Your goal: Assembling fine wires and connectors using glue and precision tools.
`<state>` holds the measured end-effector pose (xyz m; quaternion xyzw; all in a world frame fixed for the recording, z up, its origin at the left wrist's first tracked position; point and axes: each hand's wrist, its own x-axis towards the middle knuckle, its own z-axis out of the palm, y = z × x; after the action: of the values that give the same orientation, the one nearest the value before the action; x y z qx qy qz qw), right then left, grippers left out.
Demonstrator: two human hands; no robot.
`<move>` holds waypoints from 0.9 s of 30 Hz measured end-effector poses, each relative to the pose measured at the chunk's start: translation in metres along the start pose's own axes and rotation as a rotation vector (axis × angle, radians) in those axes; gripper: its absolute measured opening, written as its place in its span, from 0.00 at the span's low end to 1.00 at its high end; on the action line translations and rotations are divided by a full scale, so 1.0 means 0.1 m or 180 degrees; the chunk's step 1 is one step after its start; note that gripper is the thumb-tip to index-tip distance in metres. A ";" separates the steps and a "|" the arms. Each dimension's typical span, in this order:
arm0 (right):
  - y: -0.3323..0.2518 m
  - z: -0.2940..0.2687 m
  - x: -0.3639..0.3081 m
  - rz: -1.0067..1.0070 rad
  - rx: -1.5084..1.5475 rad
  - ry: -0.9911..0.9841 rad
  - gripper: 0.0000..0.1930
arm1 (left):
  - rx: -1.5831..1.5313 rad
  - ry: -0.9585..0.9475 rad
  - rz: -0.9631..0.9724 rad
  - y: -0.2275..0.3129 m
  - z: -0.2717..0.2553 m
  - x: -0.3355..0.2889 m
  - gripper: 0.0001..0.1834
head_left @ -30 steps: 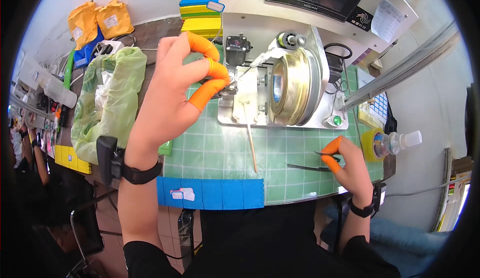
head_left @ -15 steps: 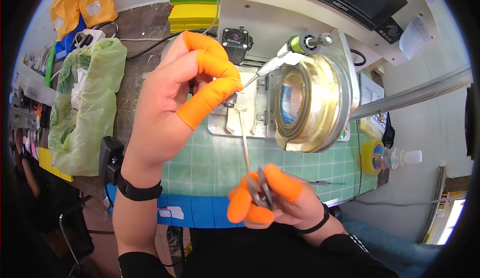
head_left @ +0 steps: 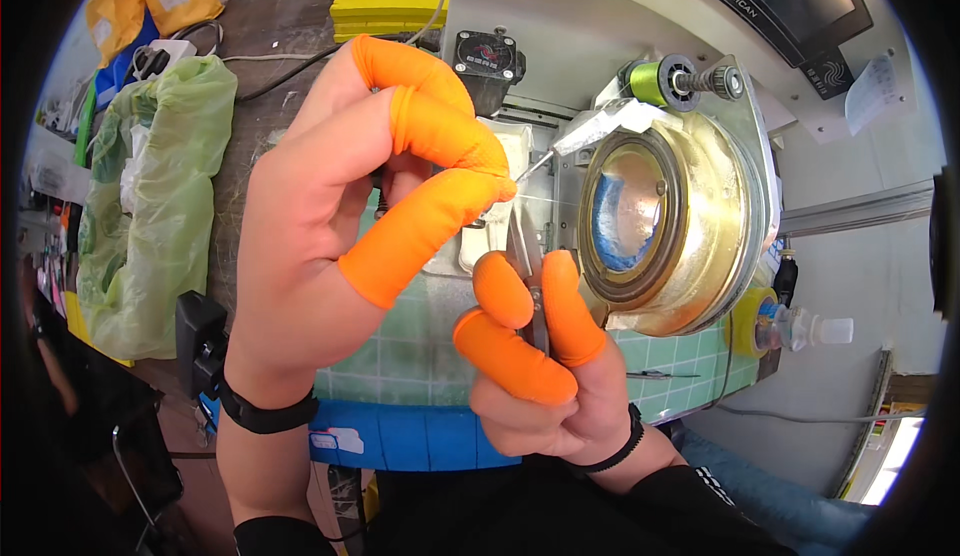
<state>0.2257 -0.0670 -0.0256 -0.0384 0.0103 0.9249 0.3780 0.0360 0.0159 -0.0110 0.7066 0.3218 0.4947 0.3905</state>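
My left grip (head_left: 325, 196), pinched beside a metal rod (head_left: 538, 165) — contents indiscernible; my right grip (head_left: 555, 386), closed around a two-armed tool (head_left: 537, 306), presumably leaves its far tips free.

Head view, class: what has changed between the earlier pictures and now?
The right hand moved left across the green mat, then forward, bringing a grey metal tool close to the left hand. The left hand stayed pinched beside the thin metal tip; a slim dark tool still lies on the mat.
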 end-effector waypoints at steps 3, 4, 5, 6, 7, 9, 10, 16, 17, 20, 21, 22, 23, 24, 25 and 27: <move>0.01 -0.01 0.01 0.0012 -0.0021 -0.0007 0.25 | -0.0034 0.0037 -0.0010 0.02 0.03 -0.02 0.03; 0.01 -0.02 0.00 0.0013 -0.0019 0.0001 0.25 | -0.0087 0.0044 -0.0066 0.03 0.04 -0.04 0.03; 0.00 -0.03 0.01 0.0022 -0.0054 -0.0002 0.25 | -0.0135 0.0050 -0.0114 0.04 0.04 -0.04 0.03; 0.00 -0.03 0.01 0.0031 -0.0090 0.0000 0.24 | -0.0138 0.0054 -0.0116 0.03 0.05 -0.05 0.03; 0.00 -0.05 0.00 0.0032 -0.0092 0.0012 0.24 | -0.0116 0.0026 -0.0065 0.01 0.05 -0.06 0.03; -0.01 -0.06 0.03 -0.0002 -0.0112 0.0060 0.24 | -0.0112 -0.0004 -0.0006 -0.02 0.05 -0.06 0.04; -0.02 -0.08 0.04 -0.0013 -0.0122 0.0085 0.24 | -0.0182 0.0023 -0.0103 -0.04 0.06 -0.06 0.04; -0.05 0.00 0.07 -0.0155 -0.0120 0.0212 0.24 | -0.0409 0.0023 0.0153 -0.04 0.02 0.07 0.04; -0.03 -0.05 0.06 -0.0055 -0.0110 0.0091 0.24 | -0.0729 0.0072 0.0187 -0.07 0.00 0.06 0.04; 0.11 0.01 -0.03 0.0353 -0.0339 0.0033 0.23 | -0.0801 0.0067 0.0295 -0.16 -0.20 0.01 0.04; 0.19 0.06 -0.13 0.0636 -0.0593 0.0098 0.24 | -0.0849 0.0119 0.0190 -0.10 -0.25 -0.06 0.04; 0.23 0.09 -0.25 0.0725 -0.1103 0.0185 0.26 | -0.0878 0.0163 0.0131 -0.04 -0.25 -0.08 0.04; 0.23 0.10 -0.39 0.0802 -0.1625 0.0202 0.28 | -0.1094 0.0302 0.0161 0.00 -0.18 -0.07 0.03; 0.22 0.06 -0.57 0.0693 -0.2031 0.0584 0.29 | -0.1085 0.0121 0.0173 -0.07 -0.16 -0.02 0.01; 0.21 -0.02 -0.80 0.0627 -0.2397 0.0875 0.31 | -0.0826 -0.0017 0.0371 -0.18 -0.14 0.01 0.02; 0.13 -0.33 -1.30 0.0149 -0.2156 0.0235 0.27 | -0.0892 -0.0161 0.0310 -0.15 -0.02 0.08 0.04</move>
<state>0.3115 -0.1683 -0.0479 -0.1949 -0.2829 0.8823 0.3218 0.0358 0.0302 -0.0201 0.6722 0.2050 0.5351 0.4688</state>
